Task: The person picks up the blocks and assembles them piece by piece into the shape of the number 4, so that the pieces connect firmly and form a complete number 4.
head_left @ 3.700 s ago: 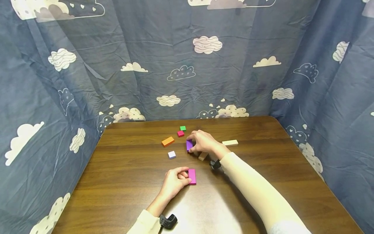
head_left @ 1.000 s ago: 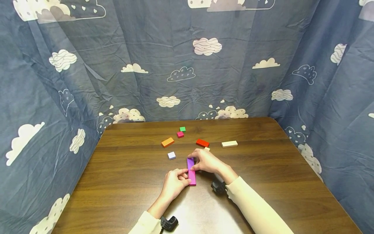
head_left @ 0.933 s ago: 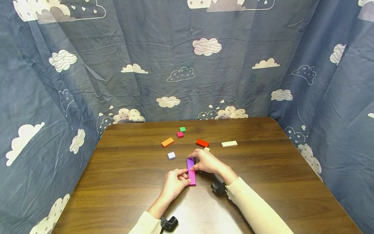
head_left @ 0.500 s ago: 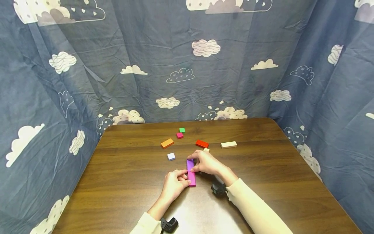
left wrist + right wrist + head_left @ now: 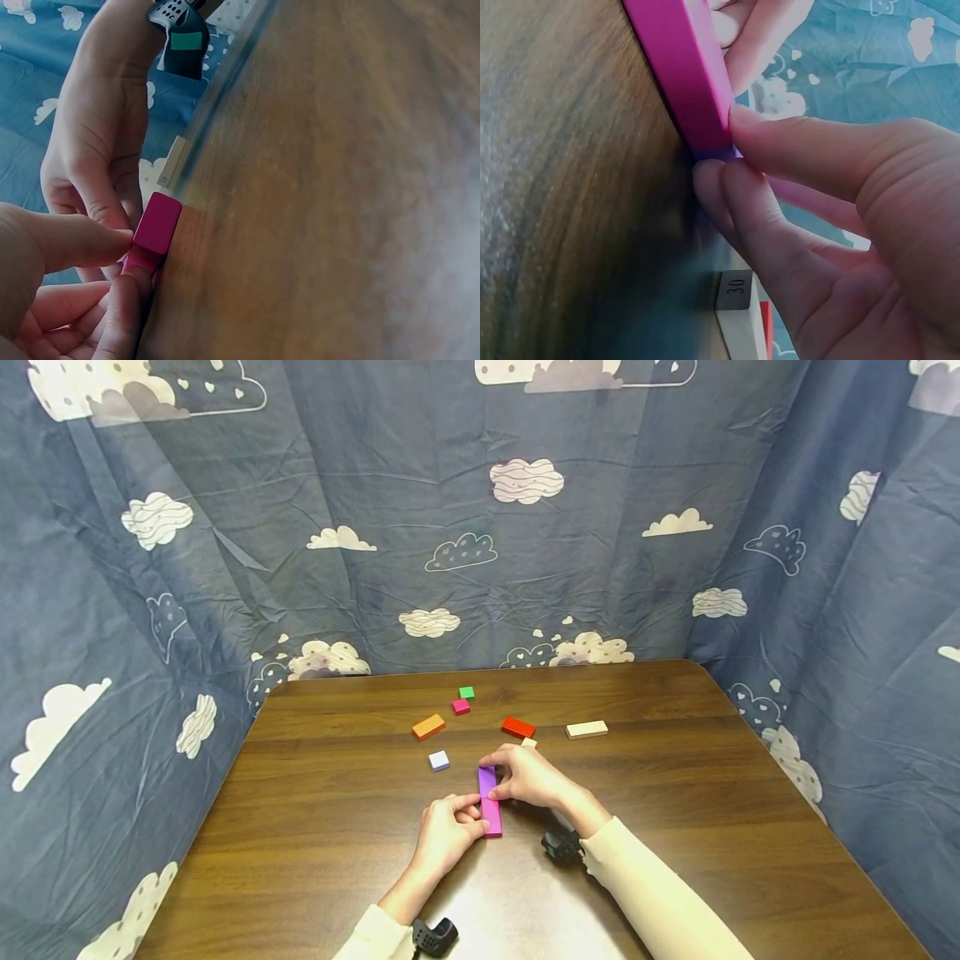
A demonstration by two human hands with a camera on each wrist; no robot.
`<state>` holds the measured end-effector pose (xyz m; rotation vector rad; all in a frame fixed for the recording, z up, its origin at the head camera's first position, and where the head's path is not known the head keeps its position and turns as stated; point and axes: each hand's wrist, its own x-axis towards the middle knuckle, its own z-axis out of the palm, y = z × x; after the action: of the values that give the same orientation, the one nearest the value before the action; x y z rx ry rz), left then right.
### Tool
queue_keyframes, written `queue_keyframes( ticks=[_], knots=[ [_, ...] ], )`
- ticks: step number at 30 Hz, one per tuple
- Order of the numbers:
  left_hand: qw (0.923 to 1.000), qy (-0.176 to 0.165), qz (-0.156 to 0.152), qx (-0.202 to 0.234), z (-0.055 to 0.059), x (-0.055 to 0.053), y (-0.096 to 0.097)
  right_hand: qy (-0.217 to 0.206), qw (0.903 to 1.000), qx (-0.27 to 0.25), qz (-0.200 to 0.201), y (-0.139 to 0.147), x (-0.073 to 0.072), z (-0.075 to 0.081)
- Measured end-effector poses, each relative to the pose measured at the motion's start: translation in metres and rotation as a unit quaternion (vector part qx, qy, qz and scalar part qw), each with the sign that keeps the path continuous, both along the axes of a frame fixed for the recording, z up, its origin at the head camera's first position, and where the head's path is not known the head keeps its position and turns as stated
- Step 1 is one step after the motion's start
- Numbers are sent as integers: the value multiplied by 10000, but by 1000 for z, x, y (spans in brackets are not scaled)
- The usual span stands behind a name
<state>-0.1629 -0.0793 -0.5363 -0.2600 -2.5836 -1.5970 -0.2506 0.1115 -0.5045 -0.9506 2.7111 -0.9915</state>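
A magenta block (image 5: 492, 820) and a purple block (image 5: 487, 782) lie end to end on the table in the head view, the purple one farther from the person. The left hand (image 5: 444, 831) holds the magenta block between thumb and fingers from its left side. From the right, the right hand (image 5: 531, 777) pinches the purple block, with its thumb close to where the two meet. The left wrist view shows the near end of the magenta block (image 5: 159, 223). In the right wrist view, fingers cover most of the purple block, beside the long side of the magenta block (image 5: 686, 79).
Farther back lie orange (image 5: 429, 727), white (image 5: 439, 761), crimson (image 5: 461, 707), green (image 5: 467, 692), red (image 5: 518, 727) and cream (image 5: 587, 730) blocks. A tan block (image 5: 529, 743) is partly hidden behind the right hand. Cloud-patterned curtain (image 5: 525, 568) surrounds the brown table (image 5: 300, 827).
Since the earliest frame, the right hand has brought the purple block toward the person, up against the magenta block's far end. The red block has come into view. Over the last second both hands stay almost still.
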Motion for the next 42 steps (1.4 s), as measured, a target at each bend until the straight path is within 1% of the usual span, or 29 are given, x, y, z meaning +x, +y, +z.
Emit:
queue_keyframes(
  ticks=[2, 4, 8, 10, 13, 17, 18, 20, 22, 23, 25, 27, 29, 31, 33, 34, 36, 39, 42],
  knots=[
    [10000, -53, 36, 61, 0, 0, 0, -34, 10000, -54, 36, 0, 1, 1],
    [9998, -115, 79, 132, 0, 0, 0, 21, 10000, -64, 58, 0, 1, 3],
    [9988, -259, 76, 407, 1, 0, -2, 311, 9995, 27, 90, 1, -2, 8],
    [9985, -270, 55, 472, 1, 1, -3, 420, 9991, 33, 101, 1, -4, 11],
    [9992, -73, 30, 387, 2, 0, -6, 322, 9994, -98, 86, -1, -9, 16],
    [9991, 408, 37, 106, 5, 1, -10, 256, 9994, -233, 98, -7, -18, 23],
    [9986, 519, 25, 16, 5, 2, -11, 270, 9992, -251, 128, -9, -20, 24],
    [9962, 786, 4, -374, 7, 2, -14, 323, 9988, -307, 196, -15, -25, 27],
    [9909, 1013, -82, -878, 9, 3, -17, 307, 9982, -425, 277, -20, -30, 29],
    [9866, 1122, -145, -1177, 9, 3, -18, 268, 9979, -487, 332, -23, -33, 30],
    [9747, 1281, -342, -1801, 9, 4, -18, 255, 9973, -552, 416, -26, -41, 29],
    [9630, 1311, -628, -2270, 9, 5, -18, 275, 9967, -554, 520, -29, -49, 27],
    [9535, 1258, -898, -2586, 8, 5, -16, 408, 9962, -410, 655, -31, -58, 23],
    [9485, 1143, -1101, -2742, 7, 4, -15, 552, 9950, -222, 805, -34, -66, 21],
    [9455, 1074, -1189, -2834, 7, 4, -15, 644, 9941, -73, 871, -35, -74, 19],
    [9448, 1058, -1221, -2851, 7, 4, -15, 663, 9943, -26, 840, -35, -78, 18],
    [9427, 1073, -1268, -2894, 6, 3, -15, 671, 9958, 20, 630, -35, -86, 17],
    [9390, 1154, -1318, -2961, 4, 2, -14, 704, 9974, 61, 130, -32, -101, 15],
    [9377, 1168, -1349, -2982, 4, 2, -14, 706, 9971, 172, -221, -32, -117, 13]
  ],
)
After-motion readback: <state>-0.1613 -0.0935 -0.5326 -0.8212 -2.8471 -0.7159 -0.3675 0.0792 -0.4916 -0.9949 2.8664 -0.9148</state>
